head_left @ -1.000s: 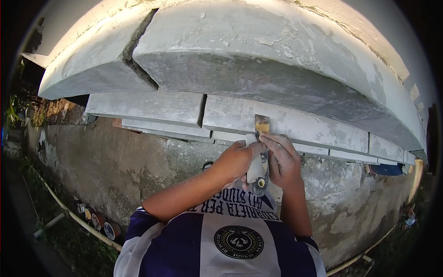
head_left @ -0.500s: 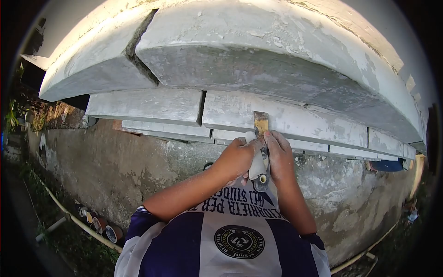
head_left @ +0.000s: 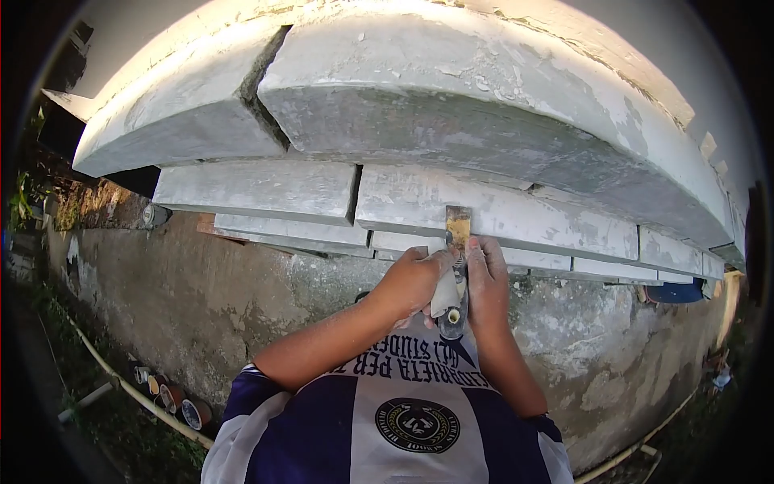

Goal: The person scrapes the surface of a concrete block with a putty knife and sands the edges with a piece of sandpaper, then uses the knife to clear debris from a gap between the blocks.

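In front of my chest, both hands are dusty and close together. My left hand is closed around a pale grey rolled or folded piece, whose material I cannot tell. My right hand grips a putty knife, its thumb close by the base of the blade. The stained metal blade points away from me and overlaps the lower pale block in this view. At the near end, the dark handle shows a round hole. The grey piece lies alongside the handle, and the fingers under both are partly hidden.
A large pale grey block juts out above, with a dark gap at its left. More blocks step down below it. Behind stands a stained wall. Several pots and a long pipe lie at lower left.
The putty knife and both hands have shifted slightly toward me, and the blade sits lower against the block. The grip of both hands looks the same.
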Demonstrator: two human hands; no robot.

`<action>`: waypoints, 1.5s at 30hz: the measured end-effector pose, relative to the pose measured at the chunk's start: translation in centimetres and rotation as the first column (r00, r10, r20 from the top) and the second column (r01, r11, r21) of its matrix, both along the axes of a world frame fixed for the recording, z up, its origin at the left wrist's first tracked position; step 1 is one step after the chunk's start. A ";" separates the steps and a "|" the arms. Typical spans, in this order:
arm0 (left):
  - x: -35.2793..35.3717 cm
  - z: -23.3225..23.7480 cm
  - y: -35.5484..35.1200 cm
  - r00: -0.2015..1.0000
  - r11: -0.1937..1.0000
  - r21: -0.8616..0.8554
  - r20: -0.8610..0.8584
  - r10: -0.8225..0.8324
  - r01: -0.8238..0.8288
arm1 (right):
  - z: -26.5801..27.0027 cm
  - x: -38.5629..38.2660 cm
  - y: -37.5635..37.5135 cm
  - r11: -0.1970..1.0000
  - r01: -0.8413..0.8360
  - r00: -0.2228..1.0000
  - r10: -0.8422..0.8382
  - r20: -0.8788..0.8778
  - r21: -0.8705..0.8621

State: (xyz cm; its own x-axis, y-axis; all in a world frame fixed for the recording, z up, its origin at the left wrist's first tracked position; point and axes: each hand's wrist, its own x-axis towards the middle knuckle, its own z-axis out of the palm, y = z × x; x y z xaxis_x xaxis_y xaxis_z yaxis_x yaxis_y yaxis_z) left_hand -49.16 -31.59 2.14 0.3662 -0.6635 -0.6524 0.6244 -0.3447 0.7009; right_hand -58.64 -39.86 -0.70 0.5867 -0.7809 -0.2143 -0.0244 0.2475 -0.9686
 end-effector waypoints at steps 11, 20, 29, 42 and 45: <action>-0.3 -1.4 0.2 0.996 0.997 -0.024 0.047 0.072 -0.071 | 0.5 -1.2 0.4 0.902 -0.167 0.984 0.127 0.125 0.398; 0.4 0.1 1.5 0.996 0.995 -0.029 0.008 -0.094 0.094 | 1.4 -1.5 1.2 0.984 -0.080 0.996 0.084 -0.017 0.160; -1.1 0.4 1.8 0.999 0.998 -0.053 0.009 -0.035 0.036 | 0.9 -0.8 0.7 0.990 -0.037 0.997 0.046 -0.061 0.139; -1.4 0.7 2.3 0.997 0.998 -0.051 -0.062 -0.044 0.041 | 1.8 -1.2 1.6 0.965 -0.028 0.994 0.054 -0.093 0.259; -1.3 0.6 2.1 0.997 0.996 -0.058 -0.038 -0.068 0.066 | 2.5 -1.2 1.2 0.973 -0.049 0.966 0.103 -0.238 0.224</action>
State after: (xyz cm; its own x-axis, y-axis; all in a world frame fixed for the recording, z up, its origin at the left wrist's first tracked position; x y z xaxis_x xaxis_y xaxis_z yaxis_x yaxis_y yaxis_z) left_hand -50.49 -29.47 2.72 0.2940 -0.7219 -0.6265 0.6294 -0.3471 0.6953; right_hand -59.80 -38.69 1.82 0.5505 -0.6557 -0.5167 -0.2824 0.4362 -0.8544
